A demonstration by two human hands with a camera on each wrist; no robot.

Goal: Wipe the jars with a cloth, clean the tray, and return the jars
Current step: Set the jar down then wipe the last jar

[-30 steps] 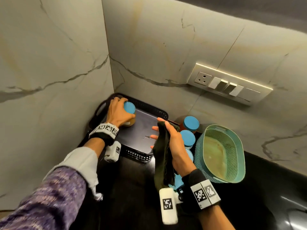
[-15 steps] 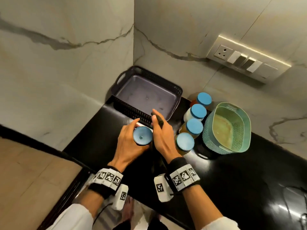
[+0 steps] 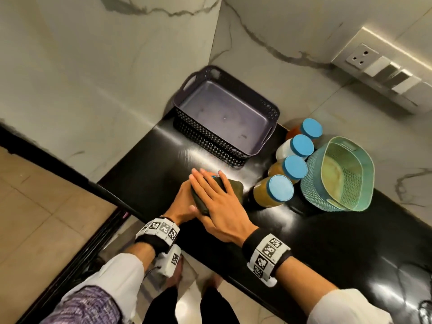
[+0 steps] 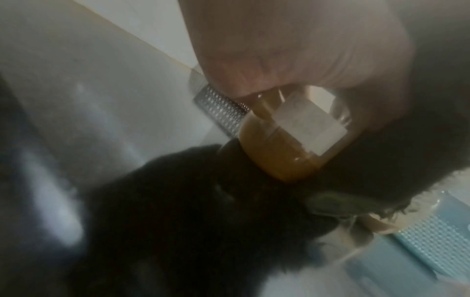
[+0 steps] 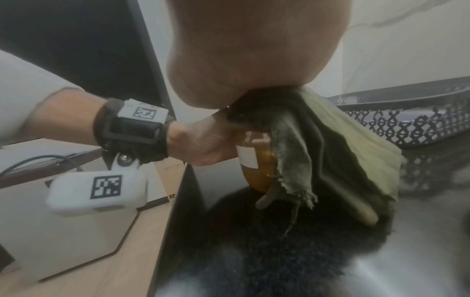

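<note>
Around you: four blue-lidded jars (image 3: pixel 295 157) stood in a row toward the back edge of the surface (image 3: pixel 327 242), between the dark tray (image 3: pixel 224 122) in the back left corner and a teal mesh basket (image 3: pixel 336 174); the nearest of them stood just beside your right hand (image 3: pixel 222 206).
Jar in hand: your left hand (image 3: pixel 183 204) gripped a fifth jar (image 4: pixel 284 140) near the front edge, fingers curled round its side.
Cloth: your right hand pressed the cloth (image 5: pixel 328 144) flat onto that jar's top, fingers (image 3: pixel 205 183) straight and spread; the cloth draped over the lid and hung down the far side.
Materials: clear jar with amber contents and a white label; frayed dark green cloth with a paler yellow-green face; tray with lattice walls, cut-out handles and a smooth, speckled floor.
Surface and room: glossy black surface in a corner of veined marble walls, a switch panel (image 3: pixel 383 73) on the back wall, and tan floor tiles beyond the left edge.
</note>
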